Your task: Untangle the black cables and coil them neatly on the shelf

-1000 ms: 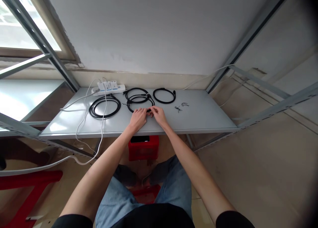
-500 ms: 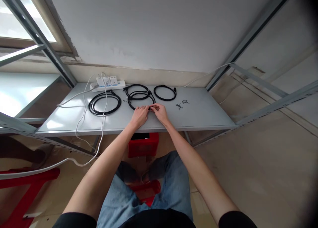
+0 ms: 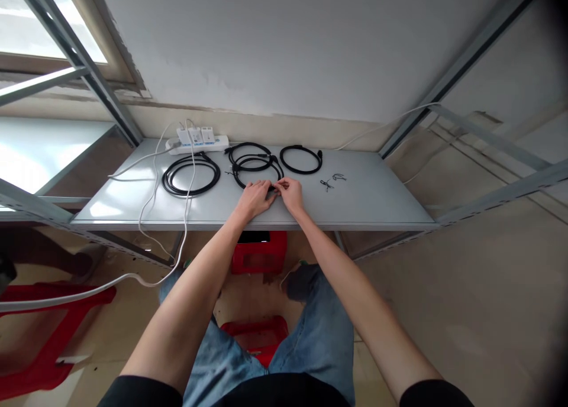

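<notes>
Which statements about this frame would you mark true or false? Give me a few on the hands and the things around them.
1. The left hand and right hand are both at the same black cable coil. True.
2. The power strip is at the right end of the shelf. False: it is at the left end.
3. A white cable hangs down over the shelf's front edge. True.
4. A red stool stands on the shelf. False: it is below the shelf, beyond the front edge.
</notes>
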The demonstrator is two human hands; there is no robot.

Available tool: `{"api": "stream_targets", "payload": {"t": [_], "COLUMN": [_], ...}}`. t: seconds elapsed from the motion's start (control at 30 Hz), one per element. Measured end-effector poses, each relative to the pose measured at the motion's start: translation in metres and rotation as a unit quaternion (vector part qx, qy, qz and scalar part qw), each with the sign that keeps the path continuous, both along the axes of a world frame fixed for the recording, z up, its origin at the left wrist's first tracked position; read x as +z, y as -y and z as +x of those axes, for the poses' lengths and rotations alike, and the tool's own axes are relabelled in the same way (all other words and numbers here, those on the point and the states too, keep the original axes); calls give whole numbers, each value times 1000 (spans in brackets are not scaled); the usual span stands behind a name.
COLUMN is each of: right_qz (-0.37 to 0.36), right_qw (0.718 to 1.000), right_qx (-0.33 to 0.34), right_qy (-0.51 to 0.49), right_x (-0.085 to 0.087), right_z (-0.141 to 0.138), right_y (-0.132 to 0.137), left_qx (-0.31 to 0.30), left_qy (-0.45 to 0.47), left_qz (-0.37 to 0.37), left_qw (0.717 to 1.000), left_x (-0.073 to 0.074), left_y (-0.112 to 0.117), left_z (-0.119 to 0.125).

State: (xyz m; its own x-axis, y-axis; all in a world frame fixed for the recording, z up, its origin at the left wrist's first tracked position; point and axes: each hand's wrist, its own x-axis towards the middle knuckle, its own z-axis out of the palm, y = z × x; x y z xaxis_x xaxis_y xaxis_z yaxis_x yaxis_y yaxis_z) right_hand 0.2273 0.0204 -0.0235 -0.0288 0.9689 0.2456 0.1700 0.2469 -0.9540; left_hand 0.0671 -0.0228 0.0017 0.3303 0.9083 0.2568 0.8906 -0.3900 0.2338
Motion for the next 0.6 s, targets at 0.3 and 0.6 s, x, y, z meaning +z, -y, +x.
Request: {"api": "stream_targets", "payload": {"t": [0.3,0.6], "right_qz": [-1,-18], "right_qw": [1000,999], "right_qx": [14,43], "right_qy": [1,-17], "right_x": [-2,-2], "right_z": [2,5], "right_y": [-1,-2], "left_qx": [1,8], "left_qy": [6,7], "left_qz": [-3,-9], "left_qw": [1000,1000], "left_x": [0,-1], "left_y": [-2,-4], "left_z": [-3,-5]}}
